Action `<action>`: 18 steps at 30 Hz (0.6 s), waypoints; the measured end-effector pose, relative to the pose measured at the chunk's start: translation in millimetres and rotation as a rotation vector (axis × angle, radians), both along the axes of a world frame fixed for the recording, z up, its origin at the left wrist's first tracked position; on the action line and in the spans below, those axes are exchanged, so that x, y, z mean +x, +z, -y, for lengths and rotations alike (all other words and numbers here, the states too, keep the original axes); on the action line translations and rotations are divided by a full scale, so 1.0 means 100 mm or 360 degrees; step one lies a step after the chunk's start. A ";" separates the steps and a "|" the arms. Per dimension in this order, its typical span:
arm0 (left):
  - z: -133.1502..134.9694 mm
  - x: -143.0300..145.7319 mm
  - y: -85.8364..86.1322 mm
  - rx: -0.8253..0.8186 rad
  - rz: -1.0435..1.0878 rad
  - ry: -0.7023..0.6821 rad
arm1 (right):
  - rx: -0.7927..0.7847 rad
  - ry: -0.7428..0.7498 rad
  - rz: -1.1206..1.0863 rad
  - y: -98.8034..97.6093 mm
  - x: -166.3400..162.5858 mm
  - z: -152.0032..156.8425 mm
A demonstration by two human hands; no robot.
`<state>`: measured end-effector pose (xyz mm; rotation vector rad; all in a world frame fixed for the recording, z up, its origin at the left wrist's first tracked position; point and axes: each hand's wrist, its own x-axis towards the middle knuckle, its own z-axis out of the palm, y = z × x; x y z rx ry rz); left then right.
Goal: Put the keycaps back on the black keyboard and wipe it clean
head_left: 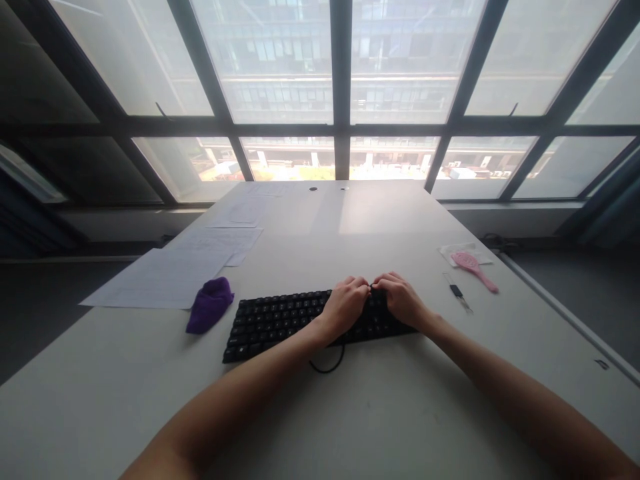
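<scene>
A black keyboard (280, 320) lies on the white table, its left part in plain view and its right part partly covered by my hands. Over the upper right area of the keys, my left hand (347, 303) is closed, with its fingers bent and pressed together. Close beside it, my right hand (400, 299) is closed too, its fingertips almost meeting those of the left. Something small and dark shows between the fingertips, too small to make out. A black cable (327, 371) loops out below the keyboard's front edge.
A crumpled purple cloth (210, 305) lies left of the keyboard, near several paper sheets (165, 277). To the right are a keycap puller (457, 292) with wire ends and a pink hairbrush (469, 263) on a clear plastic bag (447, 251). Windows stand beyond the table (320, 427).
</scene>
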<state>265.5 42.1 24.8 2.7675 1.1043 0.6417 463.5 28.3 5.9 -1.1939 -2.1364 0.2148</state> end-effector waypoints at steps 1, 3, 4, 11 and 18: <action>0.00 0.00 0.00 0.0008 -0.0006 -0.0002 | 0.0004 -0.0006 0.0025 -0.01 0.00 0.00; -0.01 0.00 -0.01 0.0021 -0.0004 -0.0009 | 0.0013 -0.0015 0.0058 -0.02 0.00 -0.01; -0.02 0.00 -0.02 0.0025 0.0001 -0.0009 | 0.0014 -0.0018 0.0061 -0.01 0.00 -0.02; -0.02 -0.01 -0.03 -0.0022 0.0062 0.0030 | -0.0040 -0.0017 -0.0024 0.01 0.01 -0.05; -0.06 -0.12 0.16 -0.0135 0.0224 0.0097 | 0.0040 -0.0141 -0.0222 0.06 0.12 -0.09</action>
